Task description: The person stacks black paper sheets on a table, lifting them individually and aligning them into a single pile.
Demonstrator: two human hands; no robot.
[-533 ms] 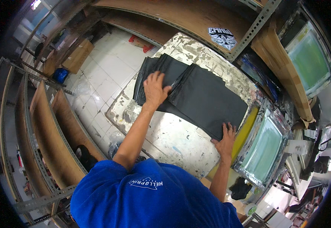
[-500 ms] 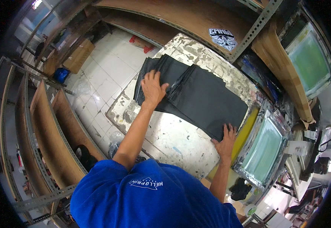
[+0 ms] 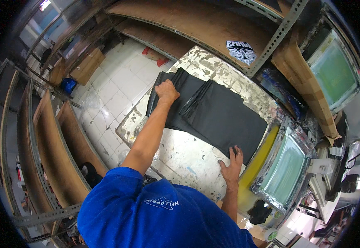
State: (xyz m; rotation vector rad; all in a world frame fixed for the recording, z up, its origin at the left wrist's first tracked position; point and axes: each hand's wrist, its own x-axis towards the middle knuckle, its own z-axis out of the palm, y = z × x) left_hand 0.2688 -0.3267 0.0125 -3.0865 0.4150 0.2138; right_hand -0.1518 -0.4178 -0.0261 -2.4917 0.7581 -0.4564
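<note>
Overlapping stacks of thin black sheets point(image 3: 233, 118) are fanned across a paint-spotted table point(image 3: 184, 157); whether they are plastic or cloth I cannot tell. At the left stack, my left hand point(image 3: 167, 91) is closed, its fingers curled on the black sheets near their far left edge. The fingertips are partly hidden. My right hand point(image 3: 232, 164) is open at the near right edge of the stack. Its fingers are spread, with the tips touching the top sheet and the thumb out over the table.
Beyond the table runs a wooden shelf point(image 3: 180, 20) with a metal post point(image 3: 277, 39) and a black-and-white sticker. Framed screens with green mesh point(image 3: 286, 159) stand at the right, beside a cardboard sheet point(image 3: 306, 78). Wooden racks point(image 3: 58, 153) line the left.
My left hand has gone from spread fingers to curled ones on the sheets, shifting slightly right. My right hand has slid left and nearer along the stack's edge.
</note>
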